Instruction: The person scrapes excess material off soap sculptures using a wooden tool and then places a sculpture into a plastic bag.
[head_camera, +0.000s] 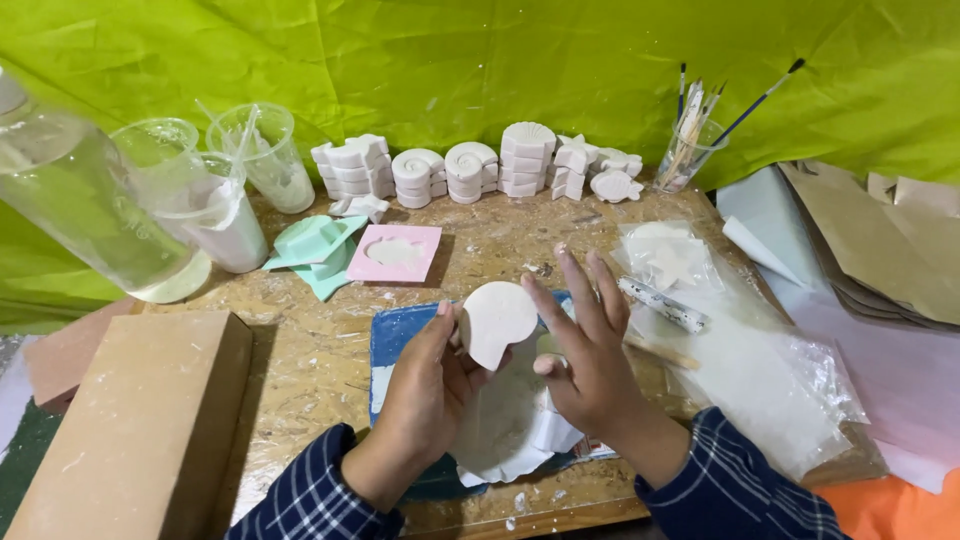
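Note:
My left hand (425, 395) holds a white plaster shell cast (497, 320) upright, thumb and fingers around its lower edge. Just to its right is my right hand (590, 350), fingers spread, palm turned toward the shell, holding nothing that I can see. Both hands hover over a blue mat (392, 345) covered with white plaster scraps (500, 430). Both sleeves are dark blue plaid.
Rows of stacked white plaster casts (470, 170) line the back edge. A pink mould (395, 253) and mint green moulds (320, 245) lie behind the mat. Clear cups (215, 195) and a large bottle (80, 205) stand left, a brush jar (688, 150) back right, plastic bags (740, 350) right, a brown block (140, 420) near left.

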